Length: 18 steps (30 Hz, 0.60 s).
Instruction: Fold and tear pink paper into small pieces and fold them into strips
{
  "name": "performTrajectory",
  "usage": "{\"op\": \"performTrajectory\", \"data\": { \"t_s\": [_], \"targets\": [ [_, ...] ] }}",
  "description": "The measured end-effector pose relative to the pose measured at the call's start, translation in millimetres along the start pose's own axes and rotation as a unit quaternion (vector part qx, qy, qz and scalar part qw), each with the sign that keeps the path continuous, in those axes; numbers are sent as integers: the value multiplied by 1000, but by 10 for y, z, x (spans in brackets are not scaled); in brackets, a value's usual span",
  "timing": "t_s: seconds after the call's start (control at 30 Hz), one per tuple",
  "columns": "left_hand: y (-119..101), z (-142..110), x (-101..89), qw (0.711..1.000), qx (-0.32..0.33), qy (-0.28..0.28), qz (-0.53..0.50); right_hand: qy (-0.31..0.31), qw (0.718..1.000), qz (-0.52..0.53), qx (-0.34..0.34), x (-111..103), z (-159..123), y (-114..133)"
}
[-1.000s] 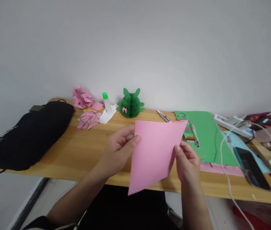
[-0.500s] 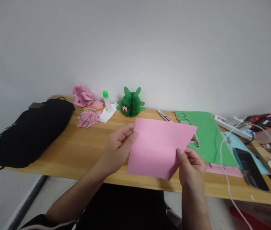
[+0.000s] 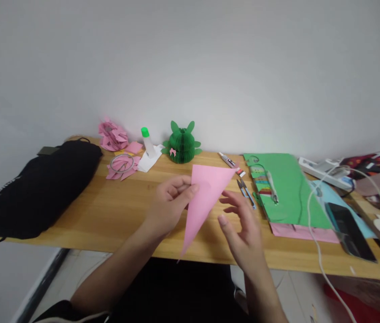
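A pink sheet of paper (image 3: 206,190), folded along a diagonal so that it looks like a triangle, is held above the table's front part. My left hand (image 3: 172,202) pinches its left edge between thumb and fingers. To the right of the diagonal edge is my right hand (image 3: 243,229), its thumb and fingers apart and off the paper. Behind the sheet stands a green honeycomb-paper figure (image 3: 182,146) with leaf-shaped ears and a small pink bow. Thread snips (image 3: 246,194) with blue handles lie on the table just right of the paper.
A black bag (image 3: 41,188) covers the table's left end. Pink paper pieces (image 3: 113,135), a glue stick (image 3: 147,142) and a glue tube (image 3: 228,160) lie along the back. Rightward are green sheets (image 3: 290,188), a phone (image 3: 349,231), a power strip (image 3: 326,172) and a white cable (image 3: 314,237).
The flat pink sheet has become a triangle, folded diagonally. My right hand has let go of it and opened; my left hand still grips it. The snips have come into sight.
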State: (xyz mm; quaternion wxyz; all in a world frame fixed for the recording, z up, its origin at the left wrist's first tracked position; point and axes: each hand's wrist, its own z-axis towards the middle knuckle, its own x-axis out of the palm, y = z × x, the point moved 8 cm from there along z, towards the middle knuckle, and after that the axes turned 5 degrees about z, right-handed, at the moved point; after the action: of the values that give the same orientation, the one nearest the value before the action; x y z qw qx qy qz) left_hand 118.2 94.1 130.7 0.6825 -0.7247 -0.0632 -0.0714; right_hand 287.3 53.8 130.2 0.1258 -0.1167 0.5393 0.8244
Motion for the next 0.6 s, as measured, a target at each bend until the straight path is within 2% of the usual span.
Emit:
{"op": "performTrajectory", "data": {
  "t_s": [0.1,0.27,0.37,0.6],
  "targets": [
    [23,-13,105,1000,-5,23,-6,62,988,130,60,216,-33,-26],
    [54,-18,199,999,-11,44,9,119,943,286,119,441,-67,-25],
    [44,-14,210,999,-8,44,-4,116,927,334,128,468,-55,-24],
    [-61,-37,214,997,61,19,43,77,897,395,184,544,-92,-131]
  ]
}}
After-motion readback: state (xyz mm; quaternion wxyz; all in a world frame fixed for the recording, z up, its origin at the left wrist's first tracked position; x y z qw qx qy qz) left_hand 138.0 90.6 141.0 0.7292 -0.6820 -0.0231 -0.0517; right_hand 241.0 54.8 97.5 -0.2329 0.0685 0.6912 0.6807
